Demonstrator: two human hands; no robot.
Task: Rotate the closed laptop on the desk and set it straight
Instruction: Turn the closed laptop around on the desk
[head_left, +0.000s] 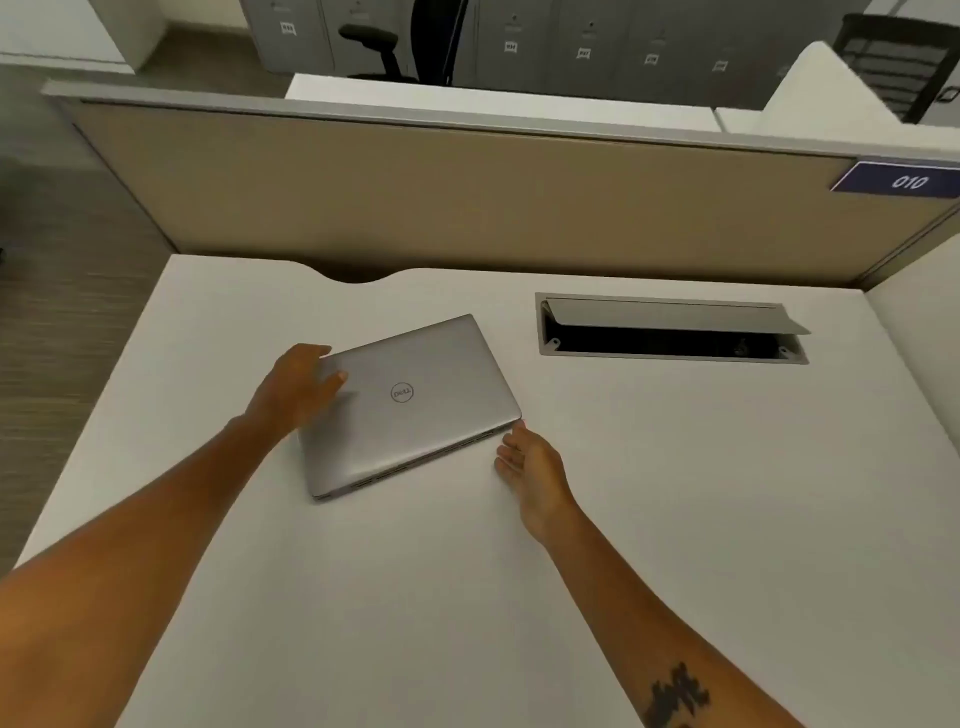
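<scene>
White and bare along its near edge, the table (675, 519) carries a closed silver laptop (415, 415) lying flat near the middle, nearer the left edge than the right and skewed so that none of its sides run parallel with the table's edges. At left, the person's left hand (298, 387) rests open on the laptop's far-left corner, palm on the lid, fingers (311, 353) curled over the corner's edge and thumb lying on the lid. The right hand (532, 465) sits on the table at the laptop's near-right corner, open and relaxed, one fingertip just touching that corner. Farther right, toward the table's far edge, a grey cable hatch (670, 327) stands with its flap raised. Behind the far edge runs a tan partition (415, 197), a blue number plate (898, 181) at its right end.
</scene>
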